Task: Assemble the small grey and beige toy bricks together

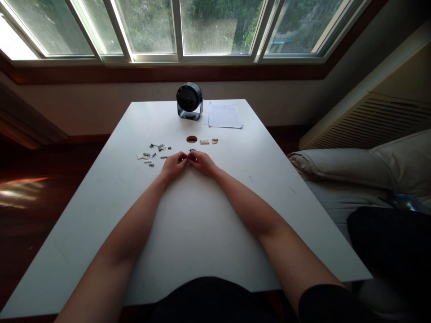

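Note:
My left hand [174, 165] and my right hand [202, 162] meet over the middle of the white table [198, 233], fingertips pinched together. Between them is something small, mostly covered by the fingers; its kind is hidden. Left of my left hand lie several loose grey, black and white small pieces [146, 154], resembling toy building bricks. Beyond my right hand sit a row of small tan pieces [204, 141] and a tighter tan cluster [215, 140]. A brown round spot [191, 139] lies just past my fingertips; whether disc or hole, I cannot tell.
At the table's far end stands a black round device on a bracket [189, 101], with a sheet of paper [225, 115] to its right. Windows [218, 33] rise behind. A cushioned seat [336, 168] is along the right side.

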`<state>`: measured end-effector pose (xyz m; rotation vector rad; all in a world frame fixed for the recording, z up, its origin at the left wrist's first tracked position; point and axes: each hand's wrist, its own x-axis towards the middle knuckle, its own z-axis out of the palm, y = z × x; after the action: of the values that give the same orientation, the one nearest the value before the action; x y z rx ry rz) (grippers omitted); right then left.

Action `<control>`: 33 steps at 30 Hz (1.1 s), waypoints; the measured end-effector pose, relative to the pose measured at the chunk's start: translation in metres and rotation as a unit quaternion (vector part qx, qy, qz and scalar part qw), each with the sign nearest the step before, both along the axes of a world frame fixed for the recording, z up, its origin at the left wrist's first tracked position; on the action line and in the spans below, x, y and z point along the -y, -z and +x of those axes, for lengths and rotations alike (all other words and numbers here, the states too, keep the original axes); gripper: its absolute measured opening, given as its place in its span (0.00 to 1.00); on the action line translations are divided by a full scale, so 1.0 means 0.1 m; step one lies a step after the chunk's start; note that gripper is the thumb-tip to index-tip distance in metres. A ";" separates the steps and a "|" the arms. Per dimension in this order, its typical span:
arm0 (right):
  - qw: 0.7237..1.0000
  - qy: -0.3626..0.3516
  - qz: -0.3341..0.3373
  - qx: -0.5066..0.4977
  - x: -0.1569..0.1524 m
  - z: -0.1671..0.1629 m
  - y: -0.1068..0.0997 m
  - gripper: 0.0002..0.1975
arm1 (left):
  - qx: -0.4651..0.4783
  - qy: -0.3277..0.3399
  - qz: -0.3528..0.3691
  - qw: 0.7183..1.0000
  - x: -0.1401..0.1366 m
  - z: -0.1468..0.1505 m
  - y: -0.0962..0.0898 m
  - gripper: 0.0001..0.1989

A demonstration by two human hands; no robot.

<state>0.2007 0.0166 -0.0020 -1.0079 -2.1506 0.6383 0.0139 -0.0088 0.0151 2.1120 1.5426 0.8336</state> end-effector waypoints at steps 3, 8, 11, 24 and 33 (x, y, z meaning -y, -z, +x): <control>1.000 -0.002 -0.004 -0.002 0.00 0.00 0.00 0.07 | 0.004 0.003 -0.005 1.000 0.00 0.00 0.00 0.12; 1.000 -0.007 -0.004 -0.009 0.00 0.00 0.00 0.07 | 0.004 -0.002 -0.009 1.000 0.00 0.00 0.00 0.13; 1.000 -0.009 -0.003 -0.010 0.00 0.00 0.00 0.08 | 0.003 -0.001 -0.005 1.000 0.00 0.00 0.00 0.13; 1.000 -0.004 -0.009 -0.009 -0.02 -0.01 0.02 0.08 | 0.006 -0.004 -0.009 1.000 0.01 0.01 -0.02 0.13; 1.000 -0.007 0.002 -0.014 -0.03 0.00 0.04 0.07 | 0.011 0.007 0.003 1.000 -0.01 -0.01 0.03 0.12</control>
<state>0.2007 0.0199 -0.0057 -0.9776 -2.1364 0.6510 0.0125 -0.0077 0.0124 2.1096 1.5142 0.8552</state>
